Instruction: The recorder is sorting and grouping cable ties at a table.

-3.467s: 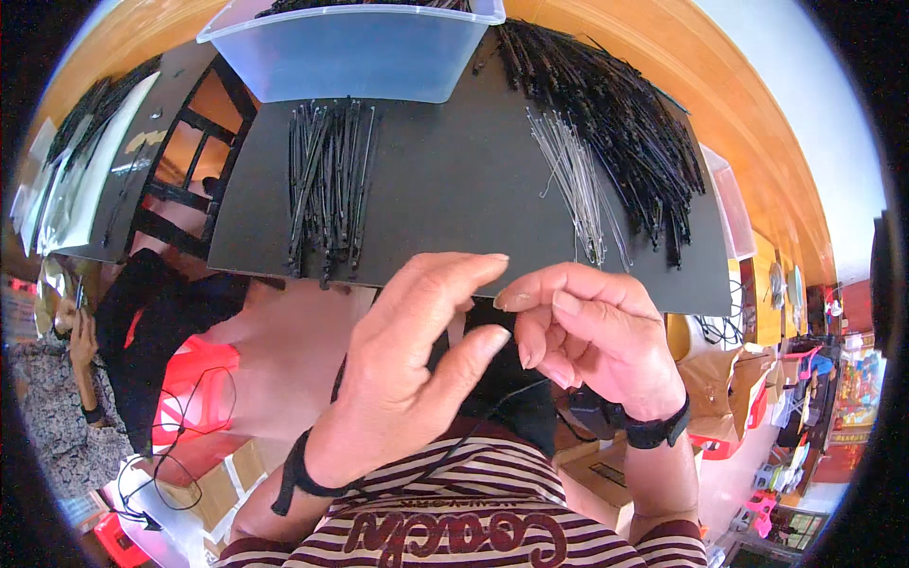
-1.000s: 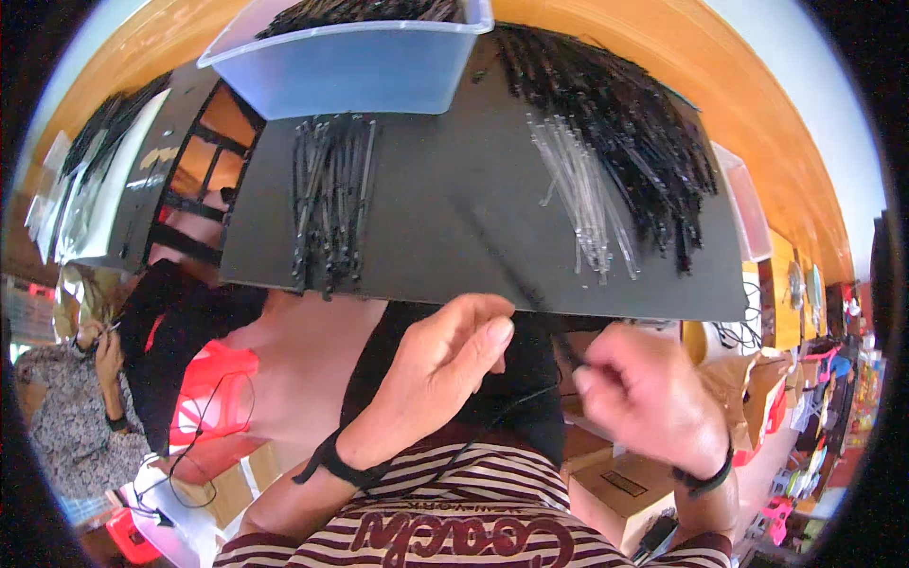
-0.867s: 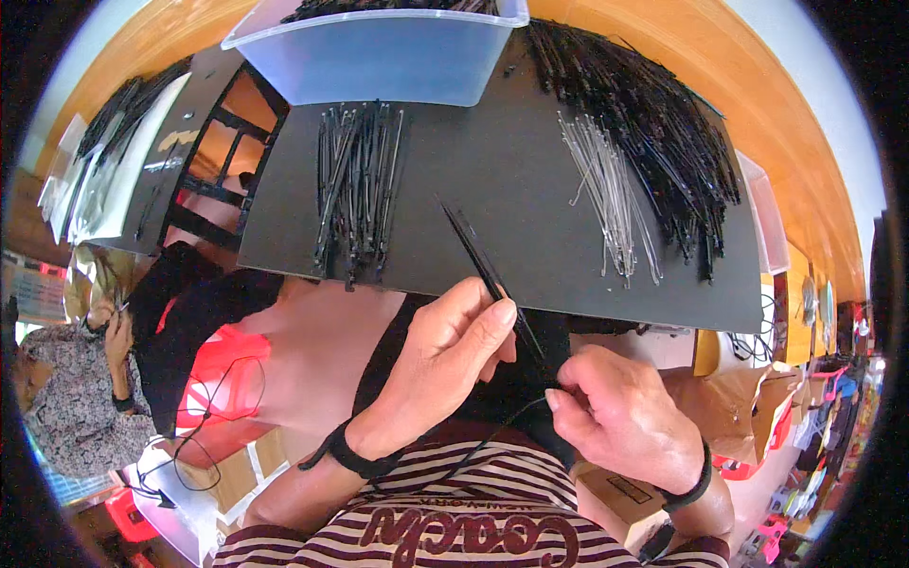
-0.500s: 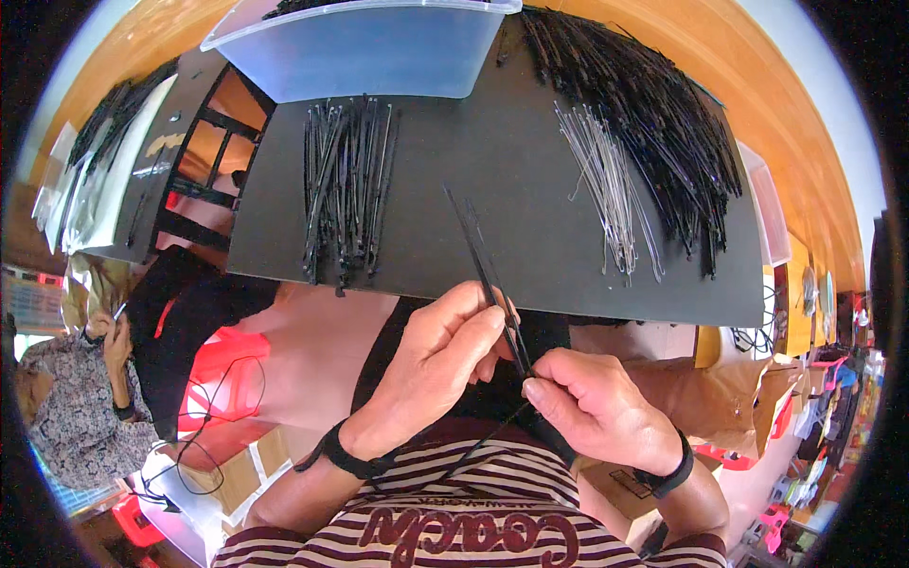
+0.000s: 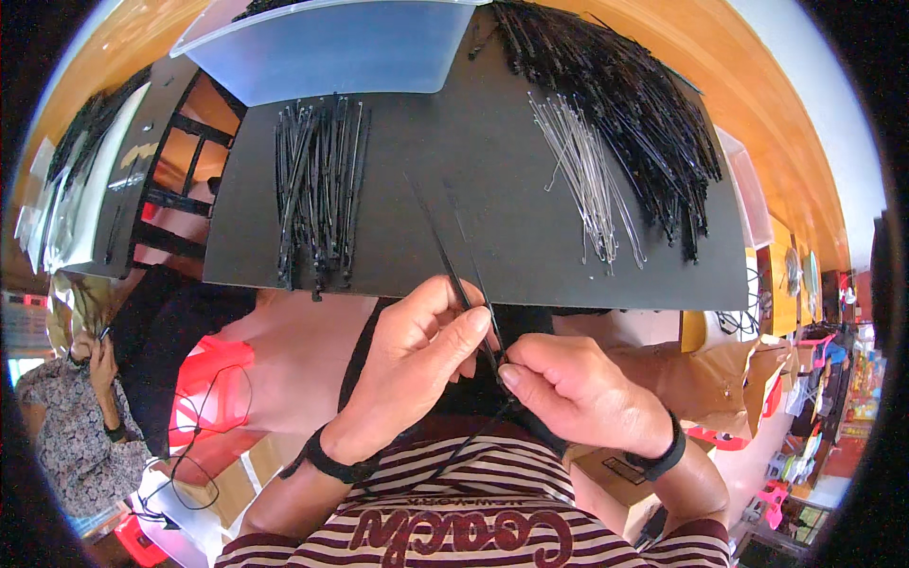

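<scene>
Strips (image 5: pixel 449 263) — held in 2 hands (image 5: pixel 405 364) (image 5: pixel 579 390)

Large maroon cursive lettering (image 5: pixel 461 536) stands at the near edge of the scene, on the chest of a maroon-and-cream striped fabric shirt (image 5: pixel 473 470), with a smaller line of print (image 5: pixel 473 502) on its far side. A brown cardboard box (image 5: pixel 592 473), near right, bears a dark rectangular printed mark (image 5: pixel 625 470), too small to read.

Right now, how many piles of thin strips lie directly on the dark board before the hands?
3: a black pile at left, a pale grey pile right of centre, and a large black heap at far right. The plastic bin may hide more.
</scene>
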`<state>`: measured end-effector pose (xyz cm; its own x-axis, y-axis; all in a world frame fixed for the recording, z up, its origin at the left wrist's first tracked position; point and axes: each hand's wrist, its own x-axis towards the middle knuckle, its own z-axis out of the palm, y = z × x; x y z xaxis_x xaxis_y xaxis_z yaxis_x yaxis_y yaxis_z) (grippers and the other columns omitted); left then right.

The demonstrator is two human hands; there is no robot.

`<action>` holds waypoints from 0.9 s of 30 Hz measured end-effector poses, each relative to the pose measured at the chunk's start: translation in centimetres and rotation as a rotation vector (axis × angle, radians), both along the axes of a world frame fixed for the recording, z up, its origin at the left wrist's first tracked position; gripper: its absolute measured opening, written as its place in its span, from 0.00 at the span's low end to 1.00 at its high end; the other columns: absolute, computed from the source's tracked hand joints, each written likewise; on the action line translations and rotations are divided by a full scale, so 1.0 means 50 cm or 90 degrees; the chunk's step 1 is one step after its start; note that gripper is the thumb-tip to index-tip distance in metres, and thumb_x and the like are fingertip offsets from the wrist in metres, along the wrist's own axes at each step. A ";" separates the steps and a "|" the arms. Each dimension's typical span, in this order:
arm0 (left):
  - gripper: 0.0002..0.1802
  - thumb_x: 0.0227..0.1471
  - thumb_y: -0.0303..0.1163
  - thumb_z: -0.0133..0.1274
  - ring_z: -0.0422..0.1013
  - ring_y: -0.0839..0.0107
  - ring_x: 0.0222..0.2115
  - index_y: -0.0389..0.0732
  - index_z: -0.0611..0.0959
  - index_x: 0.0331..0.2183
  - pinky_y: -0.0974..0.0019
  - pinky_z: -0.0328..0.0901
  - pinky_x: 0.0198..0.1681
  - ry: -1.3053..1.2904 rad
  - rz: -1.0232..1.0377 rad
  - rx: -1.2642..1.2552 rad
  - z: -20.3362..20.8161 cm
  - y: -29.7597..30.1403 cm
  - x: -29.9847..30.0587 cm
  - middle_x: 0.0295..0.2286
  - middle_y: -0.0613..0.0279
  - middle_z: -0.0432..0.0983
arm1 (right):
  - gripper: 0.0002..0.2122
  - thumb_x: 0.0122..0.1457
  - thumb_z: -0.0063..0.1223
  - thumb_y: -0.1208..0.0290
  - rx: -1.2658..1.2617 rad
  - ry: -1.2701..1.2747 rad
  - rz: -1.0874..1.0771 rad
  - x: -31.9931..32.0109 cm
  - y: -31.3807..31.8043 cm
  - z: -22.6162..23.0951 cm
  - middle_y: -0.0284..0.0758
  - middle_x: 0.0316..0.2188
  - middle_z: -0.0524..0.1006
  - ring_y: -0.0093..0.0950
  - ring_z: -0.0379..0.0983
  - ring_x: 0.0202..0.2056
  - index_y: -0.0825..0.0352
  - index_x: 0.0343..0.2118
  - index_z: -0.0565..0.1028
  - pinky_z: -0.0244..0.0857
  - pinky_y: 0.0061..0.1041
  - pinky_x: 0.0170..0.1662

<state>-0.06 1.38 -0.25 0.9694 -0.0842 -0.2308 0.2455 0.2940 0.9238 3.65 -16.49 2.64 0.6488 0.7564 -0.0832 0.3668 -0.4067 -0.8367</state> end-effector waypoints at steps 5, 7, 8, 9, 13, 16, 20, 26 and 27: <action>0.08 0.56 0.33 0.48 0.63 0.84 0.19 0.39 0.73 0.32 0.80 0.57 0.20 0.021 -0.019 -0.062 -0.010 0.004 -0.005 0.23 0.68 0.71 | 0.07 0.56 0.48 0.70 -0.057 0.026 -0.099 0.063 -0.032 0.047 0.35 0.18 0.69 0.24 0.68 0.22 0.69 0.27 0.69 0.64 0.25 0.27; 0.07 0.56 0.32 0.47 0.63 0.84 0.19 0.38 0.73 0.32 0.80 0.58 0.21 0.030 -0.020 -0.064 -0.008 0.006 -0.011 0.23 0.68 0.71 | 0.05 0.54 0.46 0.75 -0.105 -0.053 -0.172 0.122 -0.047 0.079 0.33 0.18 0.70 0.20 0.67 0.23 0.70 0.26 0.71 0.64 0.23 0.27; 0.07 0.56 0.32 0.47 0.63 0.84 0.19 0.38 0.73 0.32 0.80 0.58 0.21 0.028 -0.026 -0.068 -0.010 0.007 -0.012 0.23 0.68 0.71 | 0.05 0.51 0.45 0.76 -0.150 -0.065 -0.235 0.156 -0.054 0.081 0.35 0.18 0.71 0.22 0.68 0.22 0.71 0.25 0.72 0.64 0.24 0.27; 0.07 0.56 0.32 0.47 0.63 0.84 0.19 0.38 0.73 0.32 0.79 0.58 0.21 0.026 -0.029 -0.066 -0.009 0.009 -0.014 0.23 0.68 0.71 | 0.06 0.49 0.45 0.75 -0.181 -0.151 -0.202 0.193 -0.069 0.081 0.40 0.18 0.72 0.26 0.70 0.22 0.73 0.24 0.72 0.64 0.26 0.27; 0.07 0.55 0.32 0.48 0.62 0.84 0.19 0.38 0.73 0.32 0.79 0.58 0.21 0.025 -0.028 -0.057 -0.007 0.008 -0.022 0.23 0.68 0.70 | 0.12 0.48 0.48 0.69 -0.369 -0.233 -0.182 0.293 -0.086 0.062 0.50 0.21 0.74 0.42 0.73 0.25 0.76 0.24 0.74 0.65 0.35 0.29; 0.08 0.55 0.32 0.48 0.62 0.84 0.19 0.37 0.73 0.32 0.79 0.58 0.21 0.029 -0.025 -0.047 -0.011 0.009 -0.025 0.23 0.68 0.70 | 0.13 0.48 0.49 0.67 -0.444 -0.222 -0.166 0.319 -0.068 0.040 0.46 0.17 0.70 0.34 0.69 0.22 0.77 0.20 0.72 0.62 0.32 0.26; 0.08 0.55 0.32 0.48 0.62 0.84 0.20 0.37 0.73 0.32 0.79 0.58 0.21 0.027 -0.036 -0.033 -0.011 0.010 -0.027 0.23 0.68 0.69 | 0.12 0.47 0.48 0.70 -0.418 -0.188 -0.217 0.342 -0.055 -0.005 0.41 0.12 0.66 0.26 0.65 0.17 0.77 0.18 0.70 0.58 0.30 0.22; 0.08 0.55 0.32 0.48 0.61 0.84 0.19 0.37 0.73 0.32 0.79 0.58 0.22 0.029 -0.026 -0.040 -0.017 0.011 -0.022 0.22 0.69 0.68 | 0.10 0.45 0.46 0.71 -0.424 -0.153 -0.207 0.341 -0.046 0.021 0.35 0.12 0.67 0.22 0.64 0.17 0.75 0.16 0.70 0.55 0.24 0.19; 0.08 0.56 0.32 0.47 0.61 0.84 0.19 0.37 0.73 0.32 0.79 0.57 0.22 0.026 -0.028 -0.038 -0.017 0.011 -0.020 0.22 0.69 0.68 | 0.10 0.45 0.46 0.71 -0.424 -0.150 -0.207 0.342 -0.052 0.027 0.35 0.12 0.67 0.22 0.64 0.17 0.75 0.16 0.70 0.55 0.24 0.19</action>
<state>-1.06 1.91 -1.08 0.9543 -0.1414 -0.2632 0.2964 0.3363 0.8939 20.76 -19.10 3.97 0.8863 0.3642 -0.2862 0.2812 -0.9140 -0.2925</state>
